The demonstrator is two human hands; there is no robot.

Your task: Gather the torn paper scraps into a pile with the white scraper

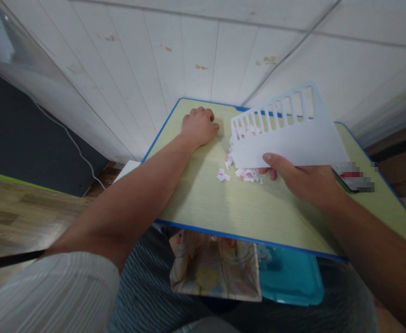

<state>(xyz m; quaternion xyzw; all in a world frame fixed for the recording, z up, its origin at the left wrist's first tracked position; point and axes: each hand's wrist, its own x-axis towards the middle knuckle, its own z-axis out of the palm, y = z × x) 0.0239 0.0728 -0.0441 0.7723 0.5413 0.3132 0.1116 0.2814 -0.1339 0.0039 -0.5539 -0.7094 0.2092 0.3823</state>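
My right hand [293, 178] grips the lower edge of a flat white plastic panel [286, 145], thumb on the near face. A row of slots of growing length runs along the panel's upper part, and it is tilted over a heap of torn paper scraps [247, 175], white with pink marks. Part of the heap is hidden behind the panel; some scraps show through the slots. One small clump [223, 175] lies a little to the left. My left hand [200, 126] rests on the far left of the table with bent fingers, thumb apart, nothing visible in it.
The small pale-green table [196, 199] has a blue rim and stands against a white plank wall [199, 51]. A partly blurred phone-like object [353, 180] lies at right. Under the near edge are a flowered fabric bag [220, 273] and a teal plastic container [293, 277].
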